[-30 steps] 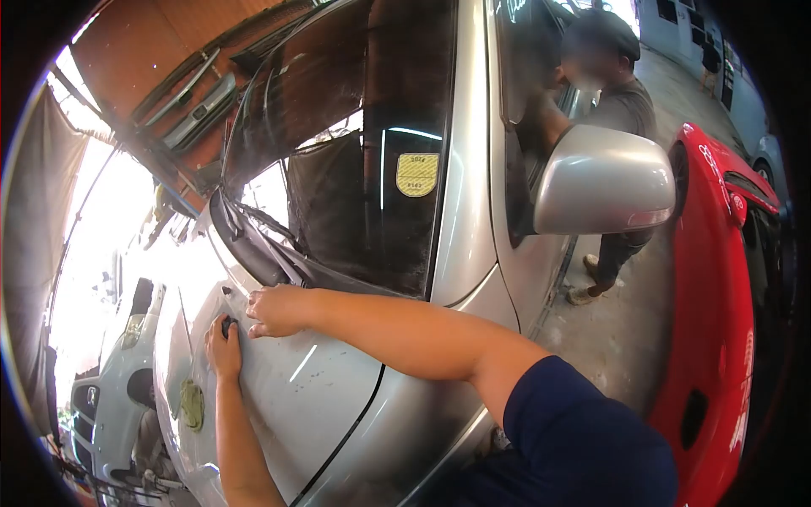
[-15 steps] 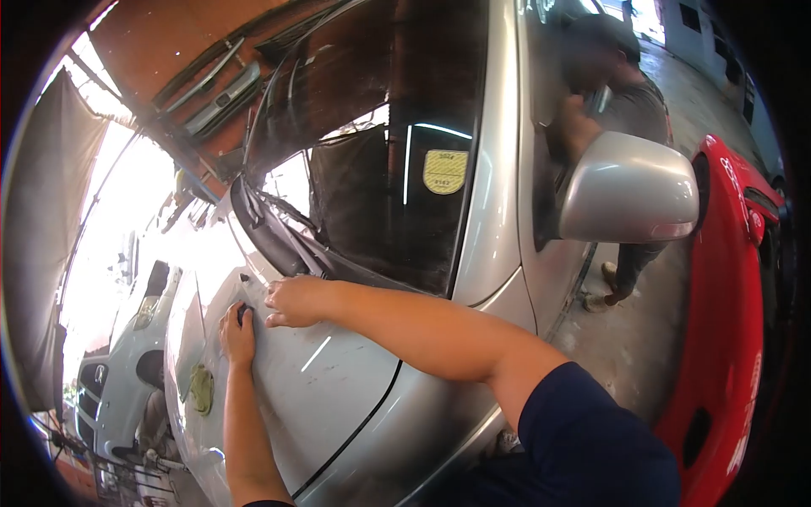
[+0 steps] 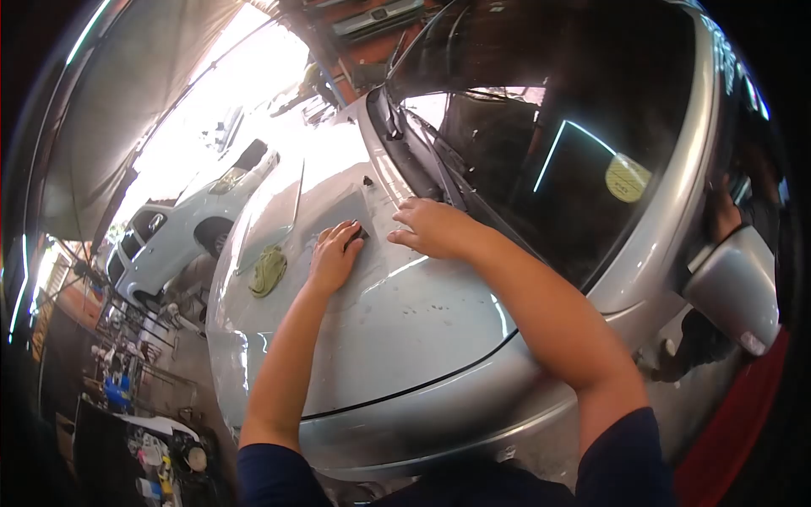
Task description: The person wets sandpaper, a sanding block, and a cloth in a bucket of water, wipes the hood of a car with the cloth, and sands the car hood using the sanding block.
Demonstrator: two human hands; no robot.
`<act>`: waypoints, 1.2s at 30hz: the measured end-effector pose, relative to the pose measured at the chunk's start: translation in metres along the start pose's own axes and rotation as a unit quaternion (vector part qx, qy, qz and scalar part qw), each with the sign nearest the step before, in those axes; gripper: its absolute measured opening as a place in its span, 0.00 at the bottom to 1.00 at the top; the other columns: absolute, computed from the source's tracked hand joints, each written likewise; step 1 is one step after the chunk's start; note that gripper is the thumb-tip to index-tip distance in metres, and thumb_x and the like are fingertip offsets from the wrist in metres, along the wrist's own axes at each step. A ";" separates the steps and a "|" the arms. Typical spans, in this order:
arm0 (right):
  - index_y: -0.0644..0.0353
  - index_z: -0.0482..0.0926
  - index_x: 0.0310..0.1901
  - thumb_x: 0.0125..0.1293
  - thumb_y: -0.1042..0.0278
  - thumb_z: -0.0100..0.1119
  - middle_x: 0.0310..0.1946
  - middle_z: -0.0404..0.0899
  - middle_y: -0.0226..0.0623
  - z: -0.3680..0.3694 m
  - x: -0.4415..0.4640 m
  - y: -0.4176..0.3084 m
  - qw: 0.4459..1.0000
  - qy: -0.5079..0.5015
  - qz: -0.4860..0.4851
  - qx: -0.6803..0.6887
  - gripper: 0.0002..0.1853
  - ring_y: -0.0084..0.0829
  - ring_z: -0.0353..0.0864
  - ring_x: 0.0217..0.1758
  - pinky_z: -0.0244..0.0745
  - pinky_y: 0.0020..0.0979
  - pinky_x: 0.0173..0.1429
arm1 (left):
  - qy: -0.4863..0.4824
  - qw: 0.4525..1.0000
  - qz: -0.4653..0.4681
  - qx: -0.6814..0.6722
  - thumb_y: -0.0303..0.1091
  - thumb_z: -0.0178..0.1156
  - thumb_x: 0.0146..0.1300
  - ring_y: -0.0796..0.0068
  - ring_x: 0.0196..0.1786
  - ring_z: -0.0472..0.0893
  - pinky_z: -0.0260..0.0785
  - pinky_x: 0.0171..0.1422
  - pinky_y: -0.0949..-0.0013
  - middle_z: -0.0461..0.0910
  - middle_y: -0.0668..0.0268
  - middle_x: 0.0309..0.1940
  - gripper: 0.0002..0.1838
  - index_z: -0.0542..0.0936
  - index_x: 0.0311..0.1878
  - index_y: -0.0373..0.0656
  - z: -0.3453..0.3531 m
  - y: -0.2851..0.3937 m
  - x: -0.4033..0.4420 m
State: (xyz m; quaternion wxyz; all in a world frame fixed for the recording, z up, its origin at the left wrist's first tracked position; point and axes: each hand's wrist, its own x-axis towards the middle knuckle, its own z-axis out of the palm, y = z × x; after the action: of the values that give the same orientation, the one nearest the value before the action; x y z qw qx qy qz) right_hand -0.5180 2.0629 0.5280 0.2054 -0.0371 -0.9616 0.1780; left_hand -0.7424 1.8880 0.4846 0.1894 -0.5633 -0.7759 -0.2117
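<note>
My left hand [image 3: 335,255] rests on the silver car's hood [image 3: 397,329], its fingers closed round a small dark block [image 3: 356,236]. To its right, near the base of the windshield, my right hand [image 3: 429,228] hovers over or touches the hood; its fingers are bent and apart, holding nothing. A duller grey patch [image 3: 342,209] shows on the hood just beyond my left hand. The crumpled green cloth [image 3: 269,272] lies on the hood to the left of that hand. Small dark marks [image 3: 427,309] dot the surface nearer to me.
Wipers [image 3: 443,165] lie along the windshield's base. The side mirror [image 3: 737,287] sticks out at the right, with a person [image 3: 705,342] partly visible behind it. Another pale vehicle [image 3: 182,232] stands at the left. Tools and containers [image 3: 152,456] fill the lower left; a red car [image 3: 743,414] is at the lower right.
The view has swung left, so the hood and windshield sit farther right in the frame. Both hands remain near the same part of the hood, the dark block still in my left hand.
</note>
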 end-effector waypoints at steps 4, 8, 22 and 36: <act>0.63 0.78 0.61 0.75 0.43 0.50 0.66 0.73 0.49 0.010 0.004 0.004 1.000 0.011 0.004 -0.019 0.29 0.46 0.70 0.72 0.68 0.45 0.72 | -0.036 0.999 -0.024 -0.022 0.45 0.61 0.69 0.53 0.66 0.74 0.64 0.72 0.56 0.81 0.63 0.62 0.20 0.83 0.60 0.48 -0.003 -0.020 0.017; 0.65 0.76 0.63 0.75 0.43 0.50 0.68 0.71 0.51 0.000 -0.001 0.003 0.999 0.000 0.039 -0.018 0.31 0.48 0.69 0.72 0.66 0.44 0.73 | -0.049 0.996 -0.061 -0.039 0.44 0.60 0.69 0.52 0.67 0.74 0.64 0.73 0.56 0.81 0.63 0.62 0.20 0.82 0.61 0.48 0.036 -0.075 0.096; 0.65 0.72 0.68 0.75 0.38 0.48 0.71 0.68 0.51 0.010 -0.002 -0.018 0.984 -0.076 0.124 -0.100 0.36 0.47 0.69 0.73 0.67 0.44 0.73 | -0.082 0.986 0.024 -0.146 0.46 0.59 0.70 0.56 0.70 0.72 0.60 0.75 0.57 0.78 0.58 0.64 0.22 0.81 0.63 0.49 0.026 -0.098 0.080; 0.66 0.76 0.63 0.73 0.38 0.51 0.67 0.72 0.51 0.008 0.029 -0.024 0.976 -0.042 0.214 0.011 0.35 0.46 0.71 0.71 0.67 0.41 0.71 | -0.094 0.977 0.057 -0.185 0.45 0.62 0.70 0.56 0.67 0.73 0.65 0.71 0.60 0.80 0.57 0.62 0.21 0.83 0.61 0.46 0.026 -0.121 0.091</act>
State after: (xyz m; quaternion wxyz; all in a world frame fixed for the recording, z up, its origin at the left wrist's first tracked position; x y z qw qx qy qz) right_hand -0.5475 2.0419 0.5412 0.1229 -0.2324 -0.9370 0.2299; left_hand -0.8855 1.9411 0.4976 0.0199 -0.6492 -0.7042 -0.2867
